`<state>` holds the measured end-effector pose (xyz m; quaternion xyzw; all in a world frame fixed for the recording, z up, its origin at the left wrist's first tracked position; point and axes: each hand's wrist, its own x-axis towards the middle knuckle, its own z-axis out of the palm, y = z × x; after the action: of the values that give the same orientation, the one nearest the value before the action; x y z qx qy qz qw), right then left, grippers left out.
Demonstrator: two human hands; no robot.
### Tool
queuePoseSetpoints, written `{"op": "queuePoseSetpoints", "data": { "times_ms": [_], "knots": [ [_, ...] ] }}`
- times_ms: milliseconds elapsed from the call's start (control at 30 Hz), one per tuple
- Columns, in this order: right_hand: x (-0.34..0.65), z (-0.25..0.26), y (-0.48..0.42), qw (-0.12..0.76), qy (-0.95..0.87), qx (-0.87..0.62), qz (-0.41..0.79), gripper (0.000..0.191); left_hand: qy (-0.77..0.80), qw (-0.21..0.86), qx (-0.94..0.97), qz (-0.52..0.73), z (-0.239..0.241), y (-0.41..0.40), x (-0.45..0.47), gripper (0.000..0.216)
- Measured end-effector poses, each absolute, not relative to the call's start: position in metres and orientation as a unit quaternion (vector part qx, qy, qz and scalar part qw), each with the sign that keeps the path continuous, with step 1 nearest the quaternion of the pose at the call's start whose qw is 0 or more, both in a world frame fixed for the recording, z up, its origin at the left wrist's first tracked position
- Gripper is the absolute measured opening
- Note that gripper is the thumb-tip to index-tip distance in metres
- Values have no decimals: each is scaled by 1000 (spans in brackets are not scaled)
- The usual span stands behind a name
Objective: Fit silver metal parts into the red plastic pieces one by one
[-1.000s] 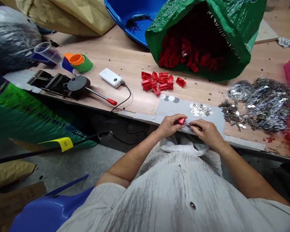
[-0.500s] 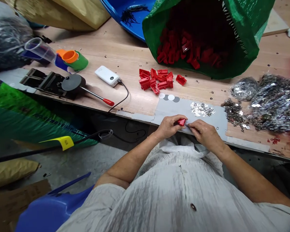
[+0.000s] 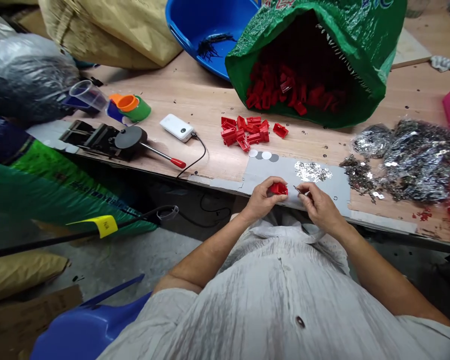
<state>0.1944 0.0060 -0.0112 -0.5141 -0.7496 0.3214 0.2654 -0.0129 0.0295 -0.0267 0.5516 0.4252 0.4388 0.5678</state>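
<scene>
My left hand point(image 3: 264, 198) is closed round a small red plastic housing point(image 3: 279, 189), its hollow side showing. To its right, my right hand point(image 3: 318, 206) pinches a thin dark metal tool point(image 3: 297, 190), its tip pointing toward the housing but apart from it. The tool's exact kind is too small to make out. Both hands are over the front edge of a grey sheet point(image 3: 255, 170) on the bench. Flat silvery metal pieces point(image 3: 312, 171) lie loose on that sheet. Beyond it sits a small heap of similar red housings point(image 3: 243, 132).
A green sack point(image 3: 375, 90) full of red housings lies open at the back, beside a blue basin point(image 3: 180, 37). Bagged metal pieces point(image 3: 420, 162) are on the right. Leftward are a white power bank point(image 3: 177, 127) with a cable and a lever tool point(image 3: 131, 140).
My right hand has drawn the thin tool back from the red housing, leaving a gap. The housing has turned so its hollow side shows. The camera view has shifted slightly.
</scene>
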Motion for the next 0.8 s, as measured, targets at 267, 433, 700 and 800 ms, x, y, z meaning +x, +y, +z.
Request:
{"op": "queuePoseSetpoints", "data": {
  "times_ms": [267,433,700,800],
  "knots": [
    [190,15,-5,220,-764,-482,369,45,318,791,197,484,1,10,3,34],
    [189,17,-5,259,-759,-463,379,42,302,825,86,470,14,3,8,21],
    [183,21,-6,299,-790,-481,236,38,295,815,17,499,22,-4,16,14],
    [180,14,-6,319,-784,-496,192,38,291,805,12,517,23,-6,21,15]
  ]
}}
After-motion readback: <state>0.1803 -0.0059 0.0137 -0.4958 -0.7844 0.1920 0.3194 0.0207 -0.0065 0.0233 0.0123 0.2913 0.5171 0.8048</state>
